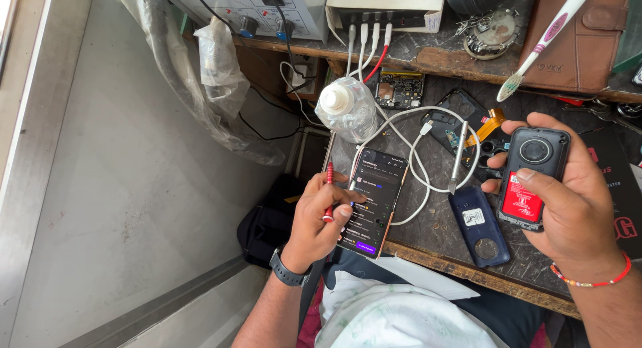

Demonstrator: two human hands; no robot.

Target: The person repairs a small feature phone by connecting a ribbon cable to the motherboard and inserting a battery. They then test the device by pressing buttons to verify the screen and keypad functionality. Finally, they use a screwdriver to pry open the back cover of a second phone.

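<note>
I see my right hand (568, 207) over the table's (435, 234) front edge, fingers wrapped around a small black phone (531, 177) lying back-up, its cover off, with a round camera ring above a red rectangular label. A blue back cover (480, 225) with a white sticker lies just beside it. My left hand (321, 217) pinches a red screwdriver (328, 191) beside a lit smartphone (373, 201) at the front edge.

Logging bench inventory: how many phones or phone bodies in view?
3: black phone body in the right hand; lit smartphone by the left hand; opened phone behind the cable. More may be hidden.
</note>
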